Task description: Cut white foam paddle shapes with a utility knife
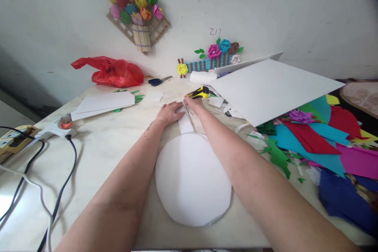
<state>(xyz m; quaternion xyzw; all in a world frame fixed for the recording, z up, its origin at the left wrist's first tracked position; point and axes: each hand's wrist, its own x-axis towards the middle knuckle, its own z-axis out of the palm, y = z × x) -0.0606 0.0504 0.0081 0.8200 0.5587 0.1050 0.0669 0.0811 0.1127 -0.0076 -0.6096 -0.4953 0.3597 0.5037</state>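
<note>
Mid-table, left hand (170,113): laid flat with fingers on a white strip (186,125), pressing rather than gripping; if that pressure eased, the strip could skew.
Yellow-black cutter (201,93): closed in the right hand (193,103), just right of the left fingertips. Its blade tip is hidden, so whether it touches the strip I cannot tell; a slip leftward could nick those fingers.
Thin straight edge (189,116): along the strip's right side; whether it is a ruler I cannot tell. Held too lightly, it might slide and leave a crooked line.
White disc (193,181): flat between the forearms, meeting the strip's near end, over or beside it I cannot tell; a stroke carried too near could mark its rim.
White board (277,90): tilted above coloured paper (310,138) on the right; a swinging right forearm could knock it.
Table (118,165): under everything; a deep stroke might score it.
</note>
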